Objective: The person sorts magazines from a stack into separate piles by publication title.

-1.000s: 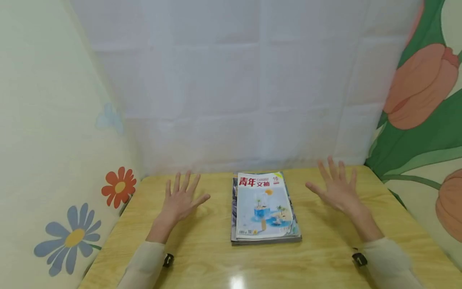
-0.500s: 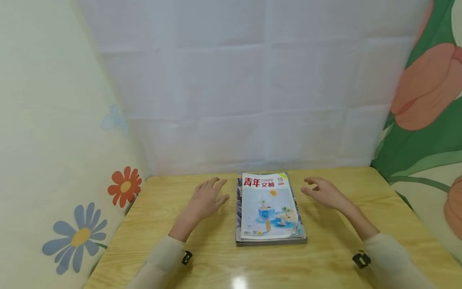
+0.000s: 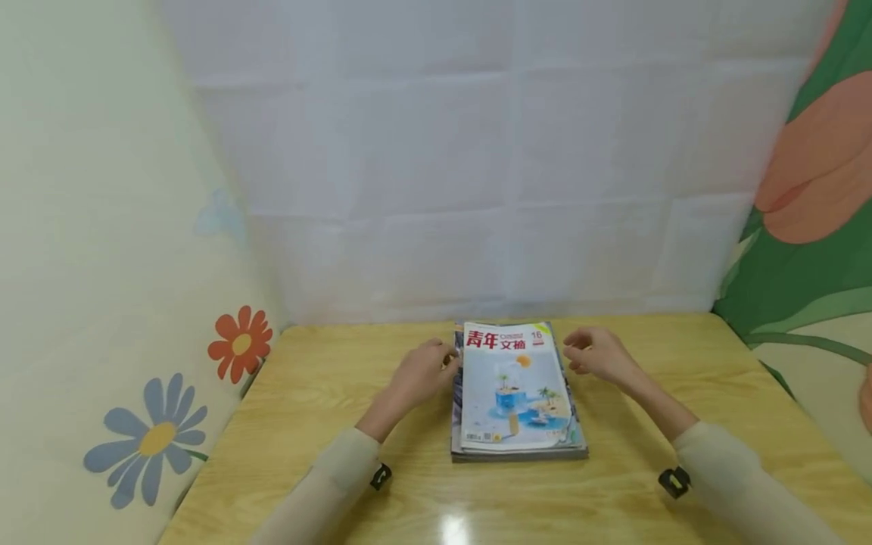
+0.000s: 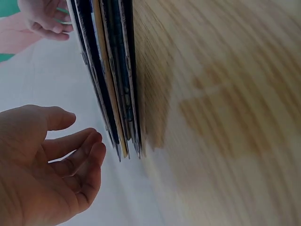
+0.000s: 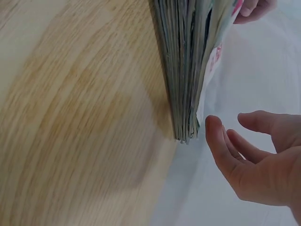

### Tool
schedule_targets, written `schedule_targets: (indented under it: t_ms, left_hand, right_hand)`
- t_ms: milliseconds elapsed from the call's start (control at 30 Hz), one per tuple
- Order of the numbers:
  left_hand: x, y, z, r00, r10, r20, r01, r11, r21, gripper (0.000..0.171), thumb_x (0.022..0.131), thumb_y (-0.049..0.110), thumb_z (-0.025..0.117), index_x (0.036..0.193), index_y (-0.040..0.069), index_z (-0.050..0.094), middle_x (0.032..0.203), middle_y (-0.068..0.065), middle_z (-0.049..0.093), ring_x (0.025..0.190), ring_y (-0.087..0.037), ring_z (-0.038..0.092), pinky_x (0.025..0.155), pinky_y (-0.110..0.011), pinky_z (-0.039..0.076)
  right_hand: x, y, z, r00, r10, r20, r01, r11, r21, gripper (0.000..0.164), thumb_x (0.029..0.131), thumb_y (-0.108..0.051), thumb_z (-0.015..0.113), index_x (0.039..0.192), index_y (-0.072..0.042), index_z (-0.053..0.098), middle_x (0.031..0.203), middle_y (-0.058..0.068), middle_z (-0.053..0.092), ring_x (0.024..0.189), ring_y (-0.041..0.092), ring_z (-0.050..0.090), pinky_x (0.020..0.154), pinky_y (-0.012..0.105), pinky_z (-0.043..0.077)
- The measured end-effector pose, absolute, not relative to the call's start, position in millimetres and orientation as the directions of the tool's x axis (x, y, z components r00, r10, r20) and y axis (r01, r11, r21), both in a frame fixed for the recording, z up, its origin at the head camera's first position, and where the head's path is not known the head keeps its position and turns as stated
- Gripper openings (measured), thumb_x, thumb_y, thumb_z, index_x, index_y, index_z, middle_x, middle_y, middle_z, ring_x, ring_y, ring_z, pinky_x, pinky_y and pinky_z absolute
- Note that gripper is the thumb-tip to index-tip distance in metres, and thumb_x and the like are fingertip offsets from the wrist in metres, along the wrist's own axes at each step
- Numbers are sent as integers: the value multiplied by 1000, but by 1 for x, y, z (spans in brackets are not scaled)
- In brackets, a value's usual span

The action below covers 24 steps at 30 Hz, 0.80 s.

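A stack of magazines point(image 3: 514, 393) lies on the wooden table, its top cover pale blue with red Chinese characters and a beach picture. My left hand point(image 3: 424, 372) is at the upper left edge of the stack, fingers loosely bent. In the left wrist view a gap shows between the fingertips point(image 4: 96, 141) and the spines of the magazines point(image 4: 110, 70). On the other side my right hand point(image 3: 599, 356) hovers by the upper right edge, its fingers point(image 5: 218, 141) relaxed and curved, with the page edges point(image 5: 183, 70) close by. Neither hand holds anything.
The wooden table point(image 3: 327, 393) meets a white cloth backdrop point(image 3: 409, 166) at its far edge. On the left stands a pale wall point(image 3: 102, 227) with painted flowers; on the right hangs a tulip-patterned cloth point(image 3: 804, 288).
Both hands have come inward from wide apart to the two sides of the magazine stack. Their spread fingers have bent loosely. The view has shifted slightly, and the stack lies as before.
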<state>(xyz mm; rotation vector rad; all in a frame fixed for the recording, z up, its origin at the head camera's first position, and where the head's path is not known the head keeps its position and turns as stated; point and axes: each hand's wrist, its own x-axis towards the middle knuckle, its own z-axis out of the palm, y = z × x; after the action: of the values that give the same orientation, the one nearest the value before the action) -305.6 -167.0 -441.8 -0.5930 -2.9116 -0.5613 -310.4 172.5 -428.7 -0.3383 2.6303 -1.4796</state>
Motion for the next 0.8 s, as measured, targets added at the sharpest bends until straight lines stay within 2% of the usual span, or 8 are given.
schedule_targets:
  t_ms: [167, 300, 467, 700, 800]
  left_hand:
    - [-309, -161, -442, -925, 360, 121, 376, 824, 423, 24, 102, 20, 62, 110, 1, 75, 90, -4, 63, 74, -15, 56, 61, -29, 50]
    - [-307, -160, -444, -927, 362, 95, 366, 824, 433, 22, 101, 17, 62, 107, 2, 76, 84, -2, 61, 69, -14, 54, 59, -28, 47]
    - [-305, -156, -445, -937, 334, 98, 341, 824, 453, 19, 99, 15, 65, 101, 2, 78, 77, -1, 60, 64, -14, 53, 55, -28, 46]
    - [-304, -151, -446, -950, 296, 105, 299, 753, 586, 16, 95, 14, 69, 101, 0, 76, 78, -2, 65, 64, -14, 55, 54, -26, 47]
    - [-302, -148, -446, -958, 262, 116, 273, 714, 645, 20, 95, 13, 69, 108, -2, 74, 82, -3, 66, 70, -14, 58, 56, -26, 49]
  right_hand:
    - [-314, 170, -434, -968, -243, -54, -91, 547, -832, 34, 99, -8, 63, 123, 16, 59, 100, 21, 66, 80, 30, 69, 72, 42, 60]
    - [-315, 164, -438, -959, -257, -119, -60, 595, -801, 34, 96, -12, 68, 118, 14, 63, 98, 18, 66, 76, 24, 67, 67, 38, 60]
    - [-317, 160, -445, -961, -243, -135, -44, 612, -790, 29, 94, -13, 72, 109, 11, 68, 94, 14, 68, 73, 22, 66, 63, 34, 58]
    - [-319, 160, -449, -967, -214, -137, -27, 623, -782, 29, 93, -14, 74, 109, 10, 70, 94, 13, 68, 75, 21, 63, 63, 32, 55]
    - [-319, 161, -450, -968, -210, -140, -18, 611, -791, 32, 92, -14, 75, 111, 10, 68, 96, 14, 68, 76, 21, 63, 64, 32, 55]
